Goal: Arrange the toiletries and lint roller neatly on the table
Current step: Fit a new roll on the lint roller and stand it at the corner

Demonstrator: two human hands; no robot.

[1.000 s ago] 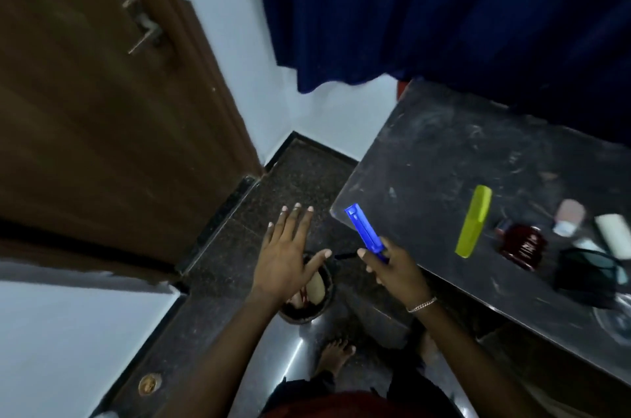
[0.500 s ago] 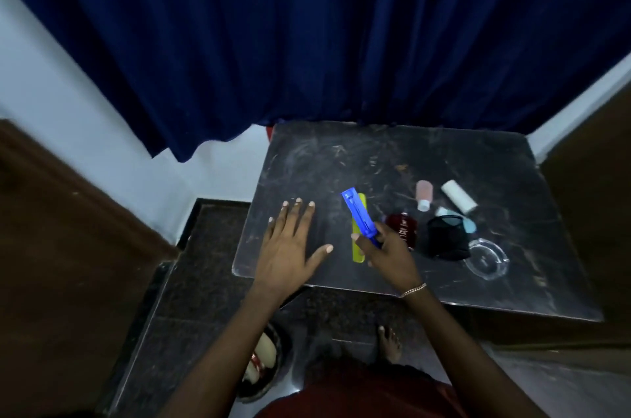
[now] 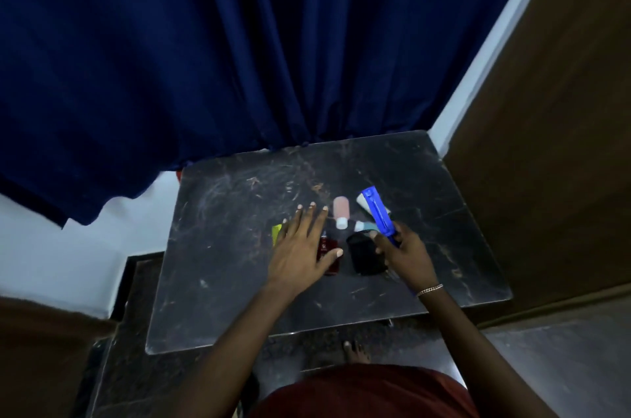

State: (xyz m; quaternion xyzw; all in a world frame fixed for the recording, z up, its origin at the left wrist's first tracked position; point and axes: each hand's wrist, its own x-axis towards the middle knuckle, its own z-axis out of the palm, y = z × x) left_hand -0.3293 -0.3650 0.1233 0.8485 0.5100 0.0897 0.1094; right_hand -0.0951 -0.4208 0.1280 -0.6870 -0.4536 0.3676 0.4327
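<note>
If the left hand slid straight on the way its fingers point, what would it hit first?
Likely nothing until the blue curtain: bare table lies ahead of the left hand. The pink bottle sits just right of that line.

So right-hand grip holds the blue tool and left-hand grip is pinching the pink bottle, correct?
No, one point is off. The right-hand grip does hold the blue tool, but the left-hand grip pinches nothing: its fingers are spread straight over the dark red bottle, and the pink bottle lies free beside the fingertips. The head view shows it.
</note>
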